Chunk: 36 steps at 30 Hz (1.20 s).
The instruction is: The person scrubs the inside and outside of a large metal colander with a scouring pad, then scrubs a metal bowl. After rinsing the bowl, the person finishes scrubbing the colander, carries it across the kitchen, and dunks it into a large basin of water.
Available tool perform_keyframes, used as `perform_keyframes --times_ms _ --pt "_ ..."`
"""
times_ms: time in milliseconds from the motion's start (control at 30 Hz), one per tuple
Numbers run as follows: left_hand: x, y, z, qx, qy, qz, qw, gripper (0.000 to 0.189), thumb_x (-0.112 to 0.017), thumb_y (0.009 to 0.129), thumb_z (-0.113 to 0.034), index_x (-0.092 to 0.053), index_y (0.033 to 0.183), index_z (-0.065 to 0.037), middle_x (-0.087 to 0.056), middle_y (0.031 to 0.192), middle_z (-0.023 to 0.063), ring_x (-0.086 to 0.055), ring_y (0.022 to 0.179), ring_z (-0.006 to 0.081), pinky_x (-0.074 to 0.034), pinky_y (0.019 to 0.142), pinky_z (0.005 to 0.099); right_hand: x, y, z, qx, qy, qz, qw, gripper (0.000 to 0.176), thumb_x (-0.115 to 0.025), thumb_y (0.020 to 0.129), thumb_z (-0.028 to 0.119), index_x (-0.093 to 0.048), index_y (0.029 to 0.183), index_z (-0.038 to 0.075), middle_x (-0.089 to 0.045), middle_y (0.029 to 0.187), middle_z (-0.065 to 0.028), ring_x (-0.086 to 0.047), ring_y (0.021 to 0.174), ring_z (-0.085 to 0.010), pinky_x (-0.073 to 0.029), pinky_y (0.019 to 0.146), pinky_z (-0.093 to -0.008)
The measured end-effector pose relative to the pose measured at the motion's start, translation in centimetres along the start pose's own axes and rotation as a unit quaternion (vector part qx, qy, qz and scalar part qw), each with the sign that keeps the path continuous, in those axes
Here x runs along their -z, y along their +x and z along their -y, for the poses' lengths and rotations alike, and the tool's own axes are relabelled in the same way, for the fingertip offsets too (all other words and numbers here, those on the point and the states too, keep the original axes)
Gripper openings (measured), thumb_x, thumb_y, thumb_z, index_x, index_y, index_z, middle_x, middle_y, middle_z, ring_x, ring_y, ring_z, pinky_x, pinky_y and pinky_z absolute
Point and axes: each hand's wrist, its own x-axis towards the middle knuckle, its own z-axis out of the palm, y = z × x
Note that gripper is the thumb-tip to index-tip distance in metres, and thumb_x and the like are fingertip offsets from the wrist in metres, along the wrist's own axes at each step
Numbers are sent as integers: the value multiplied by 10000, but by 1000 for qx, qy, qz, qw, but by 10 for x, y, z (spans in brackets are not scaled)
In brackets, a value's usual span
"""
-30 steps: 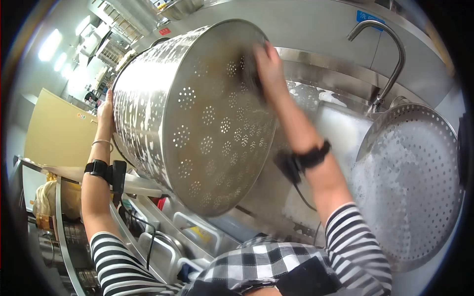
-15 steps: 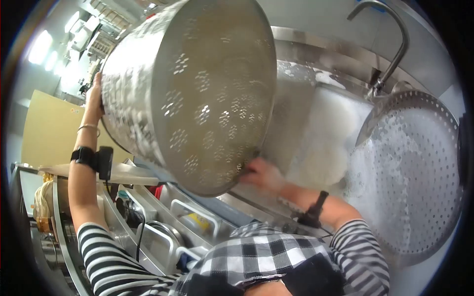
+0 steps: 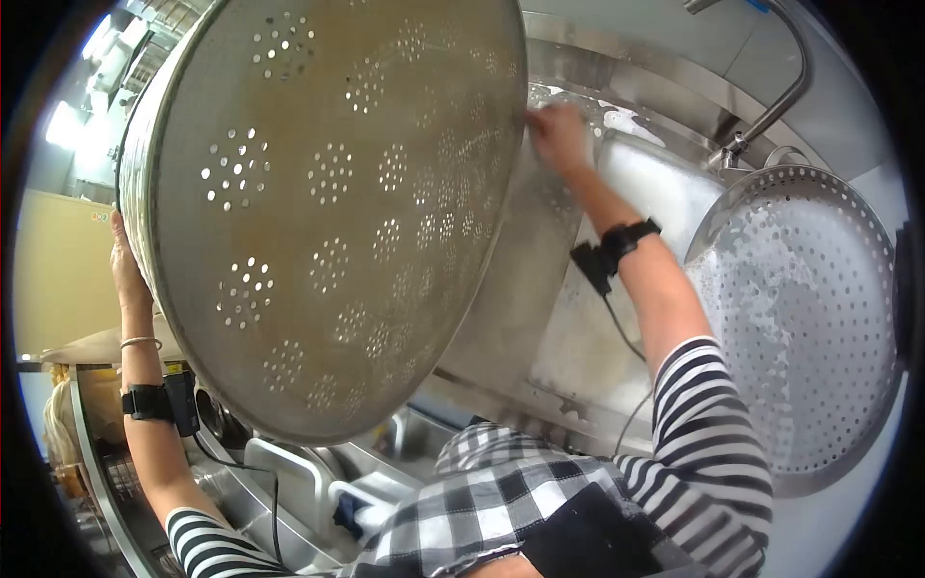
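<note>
A large metal pot with clusters of round holes is tilted on its side, its open mouth facing me. On its left outer side, my left hand presses against the wall and holds it, the fingers partly hidden behind it. At the pot's right rim is my right hand, its fingers closed at the edge; whether they grip the rim or something small there is hidden.
At the right stands a round perforated metal strainer with suds on it. Foamy water fills a sink basin below a curved faucet. White-handled containers lie in the counter along the front.
The pot has turned more toward me and moved left and down. My right hand has gone from its lower rim up to the right rim. My left hand has shifted left and down.
</note>
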Motion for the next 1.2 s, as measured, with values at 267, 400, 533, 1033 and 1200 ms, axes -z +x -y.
perform_keyframes --times_ms 267,400,533,1033,1200 --pt "-17 -10 -3 22 -116 -21 993 540 -384 907 -455 -517 1094 33 -603 982 102 -606 796 165 -528 675 277 -10 -154 86 88 35 321 942 343 -564 673 95 -631 1004 157 -551 1046 -55 -481 1040 -255 -456 820 -385" --pt "-17 -12 -3 37 -151 -40 987 528 -388 907 -452 -522 1083 28 -603 983 99 -604 793 171 -524 685 284 31 -191 146 36 187 387 902 317 -565 699 132 -618 1011 141 -569 1018 -74 -493 1025 -266 -451 830 -385" --pt "-12 0 18 -3 -207 -17 978 527 -411 899 -454 -540 1056 32 -613 936 105 -609 746 176 -522 671 288 104 -184 207 166 413 233 864 260 -588 676 116 -612 934 118 -573 926 -58 -520 932 -257 -467 762 -377" --pt "-15 -37 23 -47 -185 -13 982 571 -389 910 -452 -517 1065 83 -602 971 129 -607 774 179 -508 685 294 164 120 128 204 80 -419 881 231 -575 653 69 -592 879 115 -574 906 -64 -514 861 -272 -439 757 -362" --pt "-16 -37 33 -60 -193 -9 979 574 -377 906 -474 -526 1028 67 -609 937 123 -608 750 168 -508 666 284 13 83 26 -138 -15 -72 988 188 -544 749 171 -636 871 64 -611 901 -124 -563 911 -299 -475 753 -398"
